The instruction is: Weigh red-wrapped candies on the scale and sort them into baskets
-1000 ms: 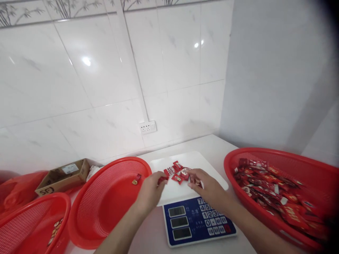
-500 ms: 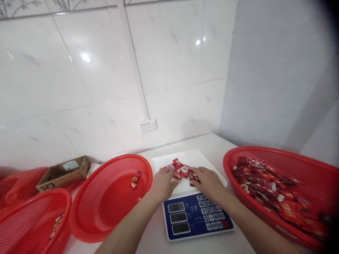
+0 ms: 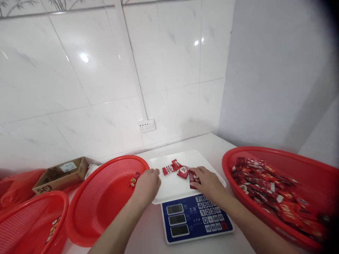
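Observation:
On the white tray [image 3: 169,187] of the weighing scale [image 3: 197,220] lie several small red snack packets [image 3: 183,172]. My right hand [image 3: 208,181] is at the tray's right side, its thumb and fingers around a dark red packet [image 3: 194,179]. My left hand [image 3: 148,181] hovers at the tray's left edge, by the right rim of the middle red basket [image 3: 92,197]. Its fingers are curled closed, and whatever they hold is hidden. A few small wrapped candies [image 3: 134,180] lie in that basket, beyond my left hand.
A large red basket [image 3: 246,150] on the right holds a heap of red packets. At the lower left is another red basket [image 3: 23,218] with some wrapped pieces. Behind it are a cardboard box [image 3: 60,174] and a red plastic bag [image 3: 19,185]. A socket [image 3: 147,125] is on the wall.
My left hand has moved left from the packets to the tray's edge. A small candy that lay beside its thumb no longer shows on the tray. My right hand stays at the dark red packet.

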Action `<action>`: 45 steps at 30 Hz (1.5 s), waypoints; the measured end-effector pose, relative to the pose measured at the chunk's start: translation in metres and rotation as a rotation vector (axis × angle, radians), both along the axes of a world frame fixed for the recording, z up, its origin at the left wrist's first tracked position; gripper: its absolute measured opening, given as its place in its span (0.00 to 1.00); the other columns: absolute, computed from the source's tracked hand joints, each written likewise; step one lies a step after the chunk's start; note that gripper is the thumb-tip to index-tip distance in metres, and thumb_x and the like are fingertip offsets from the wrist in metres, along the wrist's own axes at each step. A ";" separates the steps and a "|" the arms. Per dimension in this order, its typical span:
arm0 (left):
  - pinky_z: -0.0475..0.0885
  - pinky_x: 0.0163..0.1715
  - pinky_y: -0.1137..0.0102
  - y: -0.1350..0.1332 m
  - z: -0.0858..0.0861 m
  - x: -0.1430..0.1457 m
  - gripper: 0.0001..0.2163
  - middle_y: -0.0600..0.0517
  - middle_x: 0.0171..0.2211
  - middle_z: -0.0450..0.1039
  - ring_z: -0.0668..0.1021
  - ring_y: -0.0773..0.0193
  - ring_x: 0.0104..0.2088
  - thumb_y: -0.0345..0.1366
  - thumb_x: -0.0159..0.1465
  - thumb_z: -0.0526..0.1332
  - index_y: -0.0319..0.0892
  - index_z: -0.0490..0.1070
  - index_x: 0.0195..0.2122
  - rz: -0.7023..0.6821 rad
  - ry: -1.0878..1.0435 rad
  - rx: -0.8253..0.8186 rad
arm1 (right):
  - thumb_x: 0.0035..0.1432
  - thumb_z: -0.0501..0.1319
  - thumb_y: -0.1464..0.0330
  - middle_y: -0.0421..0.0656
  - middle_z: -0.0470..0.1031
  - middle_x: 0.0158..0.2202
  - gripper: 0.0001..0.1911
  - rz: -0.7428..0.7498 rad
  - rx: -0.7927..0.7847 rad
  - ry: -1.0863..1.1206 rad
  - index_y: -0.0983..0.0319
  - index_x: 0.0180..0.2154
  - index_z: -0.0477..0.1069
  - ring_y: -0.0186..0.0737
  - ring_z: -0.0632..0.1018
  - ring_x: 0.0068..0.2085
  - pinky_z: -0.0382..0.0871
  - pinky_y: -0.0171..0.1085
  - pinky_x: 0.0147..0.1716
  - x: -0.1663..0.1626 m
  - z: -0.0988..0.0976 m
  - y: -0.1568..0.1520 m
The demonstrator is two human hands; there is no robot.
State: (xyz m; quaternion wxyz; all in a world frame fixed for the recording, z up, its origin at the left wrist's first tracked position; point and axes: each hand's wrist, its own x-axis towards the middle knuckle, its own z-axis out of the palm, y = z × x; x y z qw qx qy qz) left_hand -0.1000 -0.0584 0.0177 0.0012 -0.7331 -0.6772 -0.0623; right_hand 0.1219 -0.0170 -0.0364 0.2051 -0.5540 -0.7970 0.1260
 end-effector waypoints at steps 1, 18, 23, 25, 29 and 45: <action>0.65 0.28 0.68 -0.004 0.003 -0.011 0.11 0.45 0.33 0.73 0.75 0.57 0.33 0.29 0.61 0.46 0.40 0.68 0.36 0.047 0.017 -0.003 | 0.50 0.57 0.70 0.48 0.68 0.47 0.24 0.001 -0.013 0.025 0.62 0.51 0.65 0.46 0.72 0.44 0.62 0.41 0.45 0.000 -0.001 0.001; 0.64 0.49 0.59 0.049 -0.022 0.020 0.12 0.47 0.45 0.71 0.69 0.57 0.51 0.38 0.63 0.54 0.39 0.69 0.45 -0.207 -0.159 -0.043 | 0.49 0.54 0.73 0.45 0.60 0.51 0.24 -0.030 -0.088 0.247 0.58 0.50 0.64 0.41 0.72 0.46 0.64 0.37 0.45 0.003 -0.007 -0.003; 0.66 0.47 0.54 0.064 -0.031 0.024 0.12 0.48 0.45 0.69 0.71 0.57 0.47 0.39 0.62 0.57 0.39 0.68 0.44 -0.147 -0.317 -0.082 | 0.49 0.54 0.74 0.44 0.60 0.51 0.24 -0.038 -0.064 0.254 0.57 0.50 0.65 0.41 0.72 0.45 0.65 0.37 0.45 0.007 -0.009 -0.003; 0.67 0.45 0.56 0.061 -0.029 0.020 0.13 0.48 0.42 0.70 0.73 0.58 0.44 0.39 0.62 0.56 0.40 0.66 0.46 -0.107 -0.428 -0.102 | 0.49 0.54 0.73 0.44 0.61 0.51 0.23 -0.045 -0.064 0.247 0.56 0.49 0.65 0.40 0.72 0.46 0.65 0.37 0.45 0.008 -0.010 -0.001; 0.71 0.37 0.65 0.045 -0.016 0.009 0.12 0.49 0.34 0.74 0.76 0.63 0.35 0.38 0.63 0.51 0.41 0.64 0.45 -0.064 -0.743 -0.216 | 0.50 0.54 0.72 0.44 0.62 0.51 0.23 -0.067 -0.062 0.246 0.57 0.50 0.66 0.40 0.73 0.46 0.65 0.36 0.44 0.006 -0.010 0.002; 0.67 0.33 0.66 -0.045 -0.013 -0.092 0.19 0.48 0.29 0.74 0.76 0.58 0.31 0.39 0.65 0.41 0.41 0.63 0.52 0.380 -0.473 0.075 | 0.47 0.59 0.71 0.47 0.66 0.47 0.21 0.152 -0.114 0.683 0.60 0.47 0.68 0.43 0.72 0.47 0.67 0.43 0.48 -0.057 0.017 0.013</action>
